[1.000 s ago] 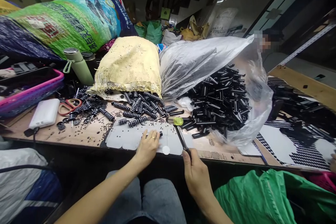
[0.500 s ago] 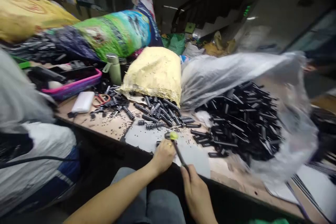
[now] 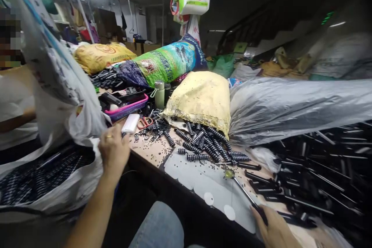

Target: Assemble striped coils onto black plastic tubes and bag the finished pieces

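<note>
The hammer (image 3: 247, 193) has a rounded yellow-green head and a slim metallic shaft ending in a dark grip; it slants over the white sheet (image 3: 186, 172) at the counter's (image 3: 149, 155) front edge. The right hand (image 3: 274, 228) has its fingers closed round that grip. The left hand (image 3: 114, 153), ringed, is near the open white sack (image 3: 74, 192) of ribbed rods, fingers loosely bent; whether they hold anything I cannot tell. Behind the sheet, black-and-white ribbed rollers (image 3: 200, 141) spill beneath a yellow sack (image 3: 200, 97). Black parts (image 3: 316, 186) crowd the hammer's right side, blurred, probably tubular. The right wrist is cut off.
</note>
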A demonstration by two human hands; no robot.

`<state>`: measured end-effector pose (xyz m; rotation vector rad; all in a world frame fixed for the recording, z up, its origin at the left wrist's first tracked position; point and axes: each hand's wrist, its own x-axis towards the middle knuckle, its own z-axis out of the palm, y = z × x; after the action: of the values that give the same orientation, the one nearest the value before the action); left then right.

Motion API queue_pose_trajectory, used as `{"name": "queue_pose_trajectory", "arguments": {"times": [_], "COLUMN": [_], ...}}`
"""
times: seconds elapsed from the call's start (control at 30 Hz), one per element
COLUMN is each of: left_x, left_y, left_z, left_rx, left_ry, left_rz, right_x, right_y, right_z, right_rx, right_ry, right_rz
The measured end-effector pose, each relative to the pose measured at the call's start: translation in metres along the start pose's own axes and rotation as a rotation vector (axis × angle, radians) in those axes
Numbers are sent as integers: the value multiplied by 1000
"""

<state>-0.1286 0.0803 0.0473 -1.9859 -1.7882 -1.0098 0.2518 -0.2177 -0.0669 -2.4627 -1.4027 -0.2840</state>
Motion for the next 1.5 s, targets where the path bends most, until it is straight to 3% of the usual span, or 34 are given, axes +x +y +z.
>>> {"name": "queue_pose_trajectory", "arguments": {"times": [0.07, 0.17, 0.27, 0.4, 0.53, 0.67, 0.77, 0.87, 0.97, 1.03, 1.1, 1.17, 1.23, 1.33, 1.43, 1.5], "left_x": [-5, -11, -12, -9, -3, -1, -7, -27, -57, -80, -101, -119, -132, -140, -141, -139], "left_y": [46, 120, 166, 179, 173, 169, 170, 176, 191, 205, 221, 233, 239, 237, 229, 225], "left_z": [36, 89, 121, 144, 157, 149, 126, 93, 63, 48, 40, 38, 40, 43, 42, 42], "left_rx": [-107, -78, -33, -55, -36, 10, -119, -418, -681, -850, -1042, -1192, -1236, -1266, -1326, -1364], "left_ry": [-214, -530, -659, -735, -783, -747, -717, -810, -941, -980, -1070, -1209, -1323, -1428, -1552, -1566], "left_rz": [189, 312, 416, 656, 794, 768, 564, 308, 218, 297, 362, 326, 221, 14, -186, -204], "right_x": [5, 2, -6, 6, 54, 109, 136, 144, 136, 126, 116, 106, 97, 83, 72, 65], "right_y": [3, 6, 10, 16, 19, 14, 11, 7, -6, -21, -38, -53, -65, -78, -86, -88], "right_z": [5, 12, 8, -15, -31, -20, -13, -24, -50, -69, -86, -96, -96, -81, -62, -53], "right_rx": [-60, -115, -94, -44, -119, -136, -139, -133, -112, -88, -36, 59, 146, 183, 211, 263], "right_ry": [79, 155, 152, 124, -10, -101, -194, -260, -305, -363, -477, -529, -415, -197, -209, -196], "right_rz": [-49, -56, -16, 46, 156, 134, 87, 24, -76, -160, -284, -402, -405, -283, -299, -295]}}
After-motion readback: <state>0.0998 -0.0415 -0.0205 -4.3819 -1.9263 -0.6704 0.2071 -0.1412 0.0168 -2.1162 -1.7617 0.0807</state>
